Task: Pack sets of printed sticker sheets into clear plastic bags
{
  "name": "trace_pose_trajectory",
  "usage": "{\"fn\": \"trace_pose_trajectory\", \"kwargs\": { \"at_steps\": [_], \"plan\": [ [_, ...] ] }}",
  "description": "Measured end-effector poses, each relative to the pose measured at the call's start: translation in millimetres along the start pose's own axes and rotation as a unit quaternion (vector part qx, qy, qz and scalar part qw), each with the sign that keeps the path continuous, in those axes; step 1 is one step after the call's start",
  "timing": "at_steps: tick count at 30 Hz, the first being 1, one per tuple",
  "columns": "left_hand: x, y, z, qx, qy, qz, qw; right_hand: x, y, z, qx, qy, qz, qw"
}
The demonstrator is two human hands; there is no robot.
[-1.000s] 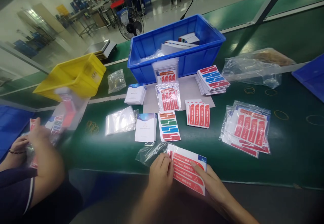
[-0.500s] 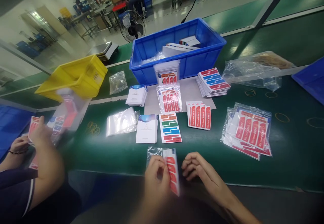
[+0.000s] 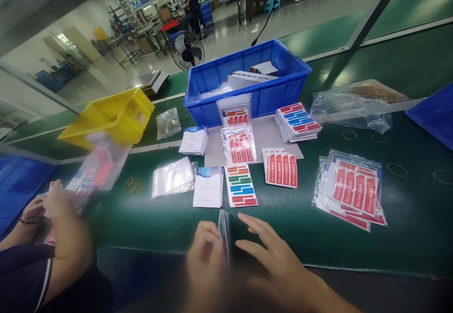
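My left hand [image 3: 205,247] pinches a clear plastic bag [image 3: 223,235], which is turned nearly edge-on at the table's front edge. Just right of the bag is my right hand [image 3: 271,247], its fingers spread and holding nothing. Beyond the hands lie a stack of white booklets [image 3: 207,190] and a sheet with coloured strips [image 3: 241,185]. Red label sheets [image 3: 281,169] are fanned out further right. Filled bags [image 3: 354,185] with red labels are piled at the right. Flat clear bags [image 3: 173,178] lie to the left of the booklets.
A blue bin [image 3: 247,86] stands at the back, and a yellow bin [image 3: 109,117] at the back left. More labels [image 3: 297,120] and booklets [image 3: 193,139] are stacked before the blue bin. Rubber bands [image 3: 133,186] lie at left. Another person's hands [image 3: 54,200] work at far left.
The bag in my left hand has turned from showing its red labels to nearly edge-on. My right hand has moved closer to it and its fingers have spread. The view has tilted up slightly.
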State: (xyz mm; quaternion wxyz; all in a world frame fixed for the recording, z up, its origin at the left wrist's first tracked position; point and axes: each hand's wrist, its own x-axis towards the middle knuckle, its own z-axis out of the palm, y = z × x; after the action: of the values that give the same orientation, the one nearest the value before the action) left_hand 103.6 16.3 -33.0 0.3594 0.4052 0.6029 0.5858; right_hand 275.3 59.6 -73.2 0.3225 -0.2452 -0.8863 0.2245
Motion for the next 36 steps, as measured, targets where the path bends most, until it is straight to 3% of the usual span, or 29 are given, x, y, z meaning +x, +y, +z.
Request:
{"fn": "trace_pose_trajectory", "kwargs": {
  "at_steps": [4,7,10,14,21,27,32,36],
  "plan": [
    [-1.6,-5.4,-0.3,-0.059,0.004,-0.029,0.998,-2.9,-2.4,9.1,0.018,0.028,0.025,0.999],
    [-2.7,-7.9,2.3,-0.084,-0.061,-0.013,0.995,-1.4,-2.2,16.6,0.053,0.048,0.044,0.996],
    [1.3,-9.3,1.2,-0.020,-0.110,0.050,0.992,0.4,3.5,16.9,0.146,0.118,0.090,0.978],
    [15.8,-13.0,-5.6,0.118,-0.061,0.114,0.985,2.2,13.3,2.7,0.227,0.181,0.186,0.939],
    [34.7,-7.7,1.0,0.123,-0.218,0.076,0.965,3.4,20.5,-13.5,0.322,0.159,0.208,0.910],
    [36.1,-3.6,5.7,0.110,-0.239,0.062,0.963,3.1,26.4,-15.8,0.329,0.140,0.183,0.916],
    [36.8,-3.7,5.1,0.114,-0.224,0.035,0.967,8.0,30.1,-16.3,0.336,0.125,0.166,0.918],
    [36.2,-1.7,12.1,0.120,-0.251,-0.002,0.960,11.8,30.1,-14.0,0.331,0.084,0.171,0.924]
  ]
}}
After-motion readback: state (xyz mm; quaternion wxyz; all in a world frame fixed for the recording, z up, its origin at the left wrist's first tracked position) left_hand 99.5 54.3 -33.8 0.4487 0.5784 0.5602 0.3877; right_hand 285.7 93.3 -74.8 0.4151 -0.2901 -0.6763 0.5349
